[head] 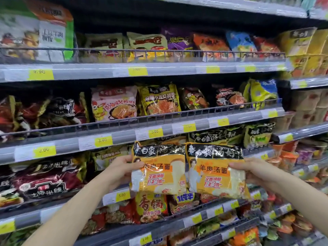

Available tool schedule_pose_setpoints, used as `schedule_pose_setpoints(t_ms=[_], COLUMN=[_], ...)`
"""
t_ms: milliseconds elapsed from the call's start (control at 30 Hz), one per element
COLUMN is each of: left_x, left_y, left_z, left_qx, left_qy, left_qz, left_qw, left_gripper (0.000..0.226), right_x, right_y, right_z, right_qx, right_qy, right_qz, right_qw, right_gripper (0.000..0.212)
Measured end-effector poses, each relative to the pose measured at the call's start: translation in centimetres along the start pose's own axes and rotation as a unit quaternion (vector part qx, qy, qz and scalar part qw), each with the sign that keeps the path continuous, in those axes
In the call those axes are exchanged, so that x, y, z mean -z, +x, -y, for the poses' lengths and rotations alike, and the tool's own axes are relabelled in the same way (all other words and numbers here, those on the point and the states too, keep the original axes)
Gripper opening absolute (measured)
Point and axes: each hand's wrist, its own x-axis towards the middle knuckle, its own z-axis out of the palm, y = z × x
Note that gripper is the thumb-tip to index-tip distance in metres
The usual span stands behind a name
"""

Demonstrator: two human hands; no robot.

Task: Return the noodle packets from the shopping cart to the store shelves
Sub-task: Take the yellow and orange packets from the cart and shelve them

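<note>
Two orange-and-black noodle packets are held up side by side in front of the third shelf from the top. My left hand (122, 167) grips the left packet (158, 171) by its left edge, thumb on the front. My right hand (248, 170) grips the right packet (215, 172) by its right edge. The packets' inner edges touch or overlap slightly. Behind them the third shelf (113, 194) holds similar packets with black tops. The shopping cart is out of view.
Store shelves fill the view, stacked with noodle packets behind wire rails (159, 119). Yellow price tags (103, 140) line the shelf edges. Dark red packets (46, 181) lie to the left, cup noodles (287, 157) to the right.
</note>
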Motion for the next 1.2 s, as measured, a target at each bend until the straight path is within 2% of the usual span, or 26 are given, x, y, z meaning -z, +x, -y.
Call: schedule_pose_setpoints(t_ms=[167, 300, 333, 400, 467, 533, 600, 700, 833, 933, 967, 1067, 1200], left_x=[-0.2, -1.0, -1.2, -1.4, -1.6, -2.0, -2.5, -3.5, -4.3, -3.9, -3.5, -2.6, -2.0], left_y=[3.9, 4.9, 4.9, 5.0, 5.0, 4.8, 4.8, 4.8, 4.5, 4.0, 3.8, 3.2, 2.2], left_z=[0.7, 1.1, 1.1, 1.4, 1.9, 2.5, 2.9, 3.5, 4.7, 5.3, 5.5, 5.6, 5.7], left_qx=[-0.005, -0.004, -0.002, -0.004, -0.009, -0.019, -0.031, -0.051, -0.06, -0.049, -0.05, -0.05, -0.055], left_qy=[0.01, 0.027, 0.028, 0.025, 0.027, 0.026, 0.014, 0.014, -0.002, -0.004, -0.002, 0.007, 0.006], left_qz=[-0.031, -0.036, -0.038, -0.054, -0.079, -0.087, -0.093, -0.11, -0.127, -0.148, -0.155, -0.176, -0.208], left_qw=[0.999, 0.999, 0.999, 0.998, 0.996, 0.996, 0.995, 0.993, 0.99, 0.988, 0.987, 0.983, 0.977], left_gripper=[0.099, 0.078, 0.079, 0.096, 0.121, 0.13, 0.119, 0.1, 0.041, 0.031, 0.035, 0.075, 0.094], right_x=[1.0, 1.6, 1.7, 2.0, 2.0, 2.0, 2.1, 2.1, 1.8, 1.4, 1.2, -0.1, -3.0], right_y=[6.3, 9.3, 9.8, 10.6, 11.1, 11.3, 11.6, 12.1, 12.4, 12.9, 13.1, 14.2, 16.2], right_z=[0.1, 0.2, 0.2, -0.2, -0.5, -0.9, -1.5, -2.5, -3.1, -2.3, -1.7, 0.3, 3.1], right_qx=[-0.003, 0.0, 0.007, 0.017, 0.023, 0.03, 0.035, 0.043, 0.073, 0.102, 0.111, 0.129, 0.138], right_qy=[-0.009, -0.002, 0.001, 0.001, 0.0, 0.002, -0.003, -0.009, -0.016, -0.004, 0.002, 0.025, 0.016], right_qz=[0.049, 0.074, 0.085, 0.102, 0.107, 0.103, 0.097, 0.088, 0.086, 0.06, 0.049, 0.016, -0.008], right_qw=[0.999, 0.997, 0.996, 0.995, 0.994, 0.994, 0.995, 0.995, 0.994, 0.993, 0.993, 0.991, 0.99], right_gripper=[0.058, 0.068, 0.076, 0.087, 0.062, 0.034, 0.029, 0.038, 0.024, 0.018, 0.018, 0.019, 0.018])
